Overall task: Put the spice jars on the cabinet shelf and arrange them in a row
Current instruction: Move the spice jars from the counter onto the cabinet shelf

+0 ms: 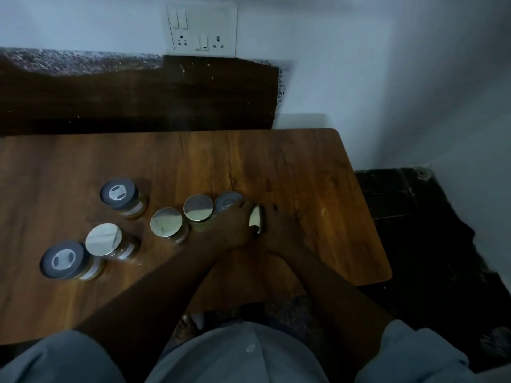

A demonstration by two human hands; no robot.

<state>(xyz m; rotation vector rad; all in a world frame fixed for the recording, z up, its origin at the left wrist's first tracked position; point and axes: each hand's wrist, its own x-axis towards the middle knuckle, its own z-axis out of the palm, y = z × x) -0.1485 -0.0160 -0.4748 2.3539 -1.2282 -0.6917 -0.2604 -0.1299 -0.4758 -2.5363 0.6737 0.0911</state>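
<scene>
Grey shirt [243, 355] nearest. Beyond, left hand [235, 225] and right hand [279, 230] clasping one spice jar [255, 219] on the desk [276, 167]. Six other jars [166, 222] left of them. Seemingly none shelved yet; shelf unseen.

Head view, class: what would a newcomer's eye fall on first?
Spice jars, some silver-lidded, stand in a loose diagonal on the left half of the wooden table. To their right, the left hand and right hand meet at a pale object too dim to identify. A white switch panel sits on the wall above.
</scene>
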